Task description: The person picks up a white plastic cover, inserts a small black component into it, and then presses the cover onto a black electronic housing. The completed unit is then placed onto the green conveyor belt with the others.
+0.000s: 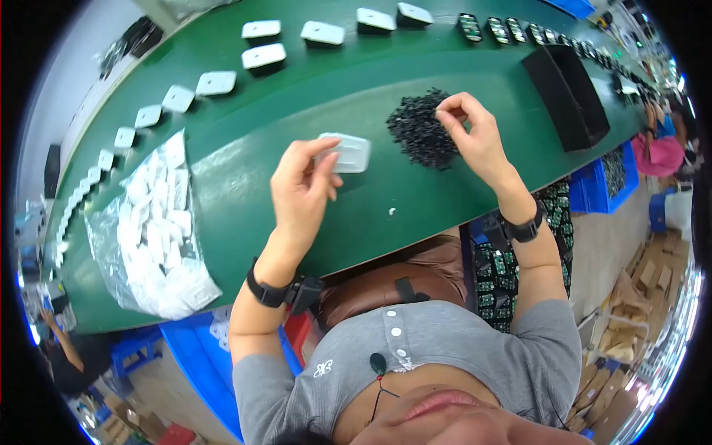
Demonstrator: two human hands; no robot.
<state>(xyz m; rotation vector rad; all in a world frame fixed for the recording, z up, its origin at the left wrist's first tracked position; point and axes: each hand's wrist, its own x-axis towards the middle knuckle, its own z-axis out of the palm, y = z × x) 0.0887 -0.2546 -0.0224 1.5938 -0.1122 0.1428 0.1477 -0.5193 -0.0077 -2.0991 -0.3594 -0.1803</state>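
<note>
My left hand [300, 182] is closed at the left end of a white plastic cover [354, 154], its thumb and fingers around that edge. The cover shows its hollow side, with small raised details. To the right lies a heap of small black parts [423, 130] on the green table. My right hand [475, 133] is over the right side of this heap, thumb and index fingertip pinched together. Whatever is between those fingertips is too small to make out.
A clear bag of white covers [159, 230] lies at the left. White cases [215, 83] line the far edge, with circuit boards [497, 30] farther right. A black box [567, 96] stands right of the heap. Blue bins [586, 185] sit below the table edge.
</note>
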